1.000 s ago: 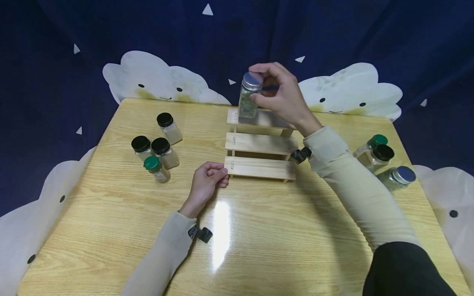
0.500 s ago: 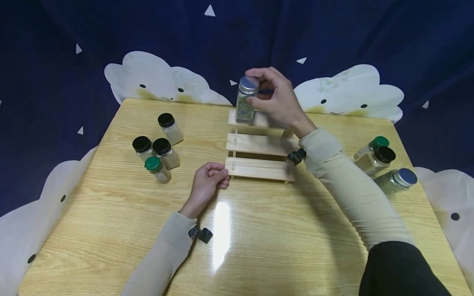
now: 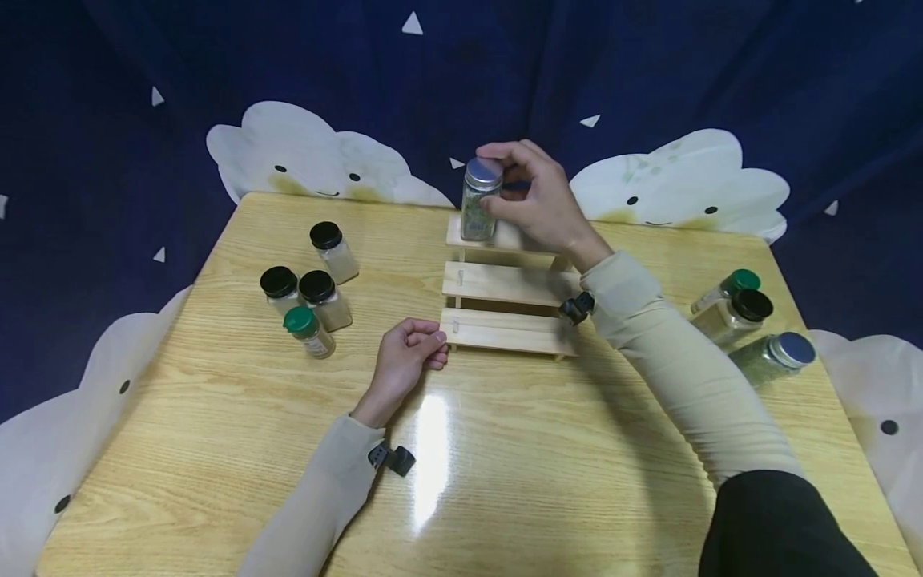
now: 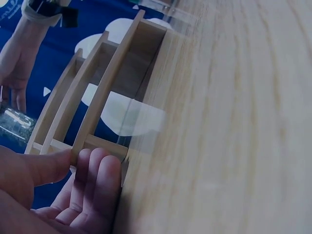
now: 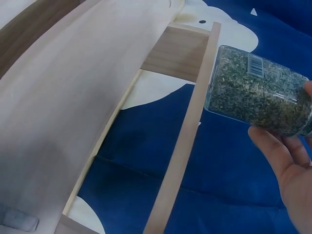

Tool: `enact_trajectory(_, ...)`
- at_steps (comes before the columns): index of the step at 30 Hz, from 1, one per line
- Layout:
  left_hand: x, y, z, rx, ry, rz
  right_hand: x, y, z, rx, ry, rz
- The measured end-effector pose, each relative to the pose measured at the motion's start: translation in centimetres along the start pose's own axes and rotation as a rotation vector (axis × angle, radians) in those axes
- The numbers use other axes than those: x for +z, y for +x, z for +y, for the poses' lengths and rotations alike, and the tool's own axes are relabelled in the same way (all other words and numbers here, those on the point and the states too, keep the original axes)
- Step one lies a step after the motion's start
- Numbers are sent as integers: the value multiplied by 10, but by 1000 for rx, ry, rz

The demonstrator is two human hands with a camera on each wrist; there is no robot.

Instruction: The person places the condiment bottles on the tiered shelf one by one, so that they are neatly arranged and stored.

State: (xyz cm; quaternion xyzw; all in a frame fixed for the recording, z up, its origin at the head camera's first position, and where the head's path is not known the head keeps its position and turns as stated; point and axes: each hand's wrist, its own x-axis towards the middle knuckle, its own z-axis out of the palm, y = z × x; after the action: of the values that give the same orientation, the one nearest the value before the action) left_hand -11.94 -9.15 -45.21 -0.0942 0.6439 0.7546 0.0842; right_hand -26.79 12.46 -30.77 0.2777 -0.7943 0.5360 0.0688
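A three-tier wooden stepped rack (image 3: 512, 284) stands at the middle of the table. My left hand (image 3: 405, 357) pinches the left front corner of its lowest shelf between thumb and fingers, as the left wrist view confirms. My right hand (image 3: 546, 200) grips a clear spice jar (image 3: 476, 215) near its silver lid. Green dried herbs fill this jar, and a barcode label shows in the right wrist view. The jar is upright at the left end of the top shelf (image 5: 183, 141), its base at the shelf; whether they touch, I cannot tell.
Left of the rack stand several jars: black-lidded ones (image 3: 334, 255) with pale contents and a green-lidded one (image 3: 308, 333). At the right lie a green-lidded jar (image 3: 728, 288), a black-lidded jar (image 3: 731, 316) and a silver-lidded jar (image 3: 773, 357). A dark blue curtain (image 3: 490, 64) hangs behind the table.
My right hand has lowered the herb jar toward the left end of the top shelf, also shifting slightly left. My left hand keeps its hold on the rack.
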Motion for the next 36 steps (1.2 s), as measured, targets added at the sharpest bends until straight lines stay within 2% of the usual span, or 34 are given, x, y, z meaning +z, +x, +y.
enact_trajectory(36,1,1,-3,12,0,1,-4,1,1,53,46,-66)
